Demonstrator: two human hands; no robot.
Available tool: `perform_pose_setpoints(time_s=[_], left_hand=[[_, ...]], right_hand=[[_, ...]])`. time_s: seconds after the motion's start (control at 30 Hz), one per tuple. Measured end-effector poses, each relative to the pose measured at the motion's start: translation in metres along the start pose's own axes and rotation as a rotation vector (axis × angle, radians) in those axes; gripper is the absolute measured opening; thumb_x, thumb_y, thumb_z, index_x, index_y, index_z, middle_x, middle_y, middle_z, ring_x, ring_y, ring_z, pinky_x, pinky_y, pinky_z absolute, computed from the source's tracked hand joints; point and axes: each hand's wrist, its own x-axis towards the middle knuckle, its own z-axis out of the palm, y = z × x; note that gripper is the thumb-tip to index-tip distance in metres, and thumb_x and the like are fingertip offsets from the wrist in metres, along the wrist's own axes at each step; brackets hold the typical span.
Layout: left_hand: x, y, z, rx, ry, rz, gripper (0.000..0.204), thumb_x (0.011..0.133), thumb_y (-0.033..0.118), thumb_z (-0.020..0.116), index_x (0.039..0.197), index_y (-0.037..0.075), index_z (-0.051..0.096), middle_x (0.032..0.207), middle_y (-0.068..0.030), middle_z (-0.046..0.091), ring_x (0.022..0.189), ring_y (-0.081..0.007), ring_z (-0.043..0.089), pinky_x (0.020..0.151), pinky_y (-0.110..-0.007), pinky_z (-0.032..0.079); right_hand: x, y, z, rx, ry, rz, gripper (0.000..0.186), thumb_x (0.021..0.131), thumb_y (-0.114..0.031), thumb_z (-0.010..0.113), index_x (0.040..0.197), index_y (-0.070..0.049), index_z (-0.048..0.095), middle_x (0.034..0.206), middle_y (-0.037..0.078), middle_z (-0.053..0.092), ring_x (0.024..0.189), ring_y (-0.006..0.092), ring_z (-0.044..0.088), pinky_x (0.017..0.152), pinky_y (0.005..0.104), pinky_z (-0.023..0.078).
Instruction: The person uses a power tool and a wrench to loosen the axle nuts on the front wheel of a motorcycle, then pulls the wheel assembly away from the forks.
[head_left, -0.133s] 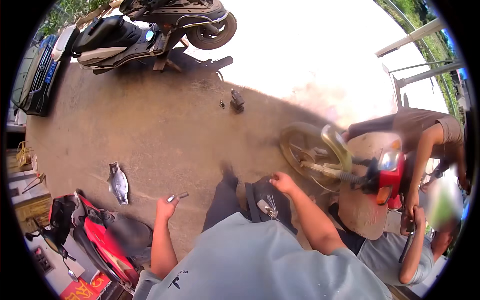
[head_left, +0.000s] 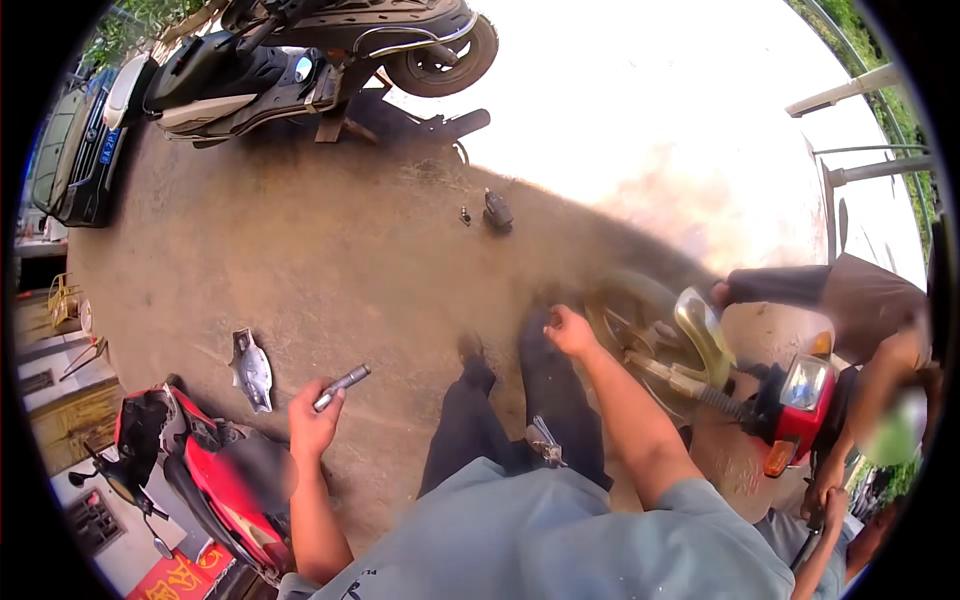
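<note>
In my left hand (head_left: pixel 313 425), raised on the left, is a short grey metal cylindrical tool (head_left: pixel 343 387) with dark bands, gripped between thumb and fingers and sticking out to the upper right. My right hand (head_left: pixel 570 332) hangs over my right leg near the front wheel of a red motorbike (head_left: pixel 795 400). Its fingers are curled in, and whether they hold anything small is hidden. A bunch of keys (head_left: pixel 543 442) hangs at my waist between the two arms.
A silvery panel (head_left: pixel 252 370) lies on the ground beside a red scooter (head_left: pixel 215 470). Ahead lie a dark cylindrical part (head_left: pixel 497 210) and a smaller piece (head_left: pixel 465 216). A raised scooter (head_left: pixel 330 75) and a car (head_left: pixel 85 150) stand farther off. People work by the motorbike, right.
My left hand has come up and inward, and the tool shows larger. My legs have shifted, mid-stride. Ground parts and the motorbike sit farther right in the view.
</note>
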Motion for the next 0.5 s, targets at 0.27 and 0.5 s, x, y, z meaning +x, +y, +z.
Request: perform_pose_setpoints(time_s=[0.27, 0.5], left_hand=[[0.031, 0.028, 0.041, 0.108, 0.057, -0.468, 0.017, 0.087, 0.014, 0.073, 0.092, -0.001, 0.068, 0.080, -0.0045, 0.062, 0.066, -0.0124, 0.054, 0.059, -0.028, 0.041], [0.083, 0.080, 0.108, 0.072, -0.071, -0.877, 0.023, 0.093, 0.027, 0.071, 0.083, 0.007, 0.066, 0.067, 0.0040, 0.055, 0.060, -0.0079, 0.047, 0.052, -0.028, 0.037]], right_hand=[[0.407, -0.121, 0.122, -0.060, -0.050, -0.058, 0.101, 0.075, -0.042, 0.086, 0.151, -0.004, 0.031, 0.139, 0.025, 0.052, 0.124, 0.0425, 0.056, 0.104, 0.0472, 0.049], [0.527, -0.133, 0.119, 0.096, -0.200, 0.000, 0.092, 0.075, -0.032, 0.085, 0.146, -0.005, 0.033, 0.129, 0.024, 0.058, 0.118, 0.0386, 0.061, 0.098, 0.0472, 0.052]])
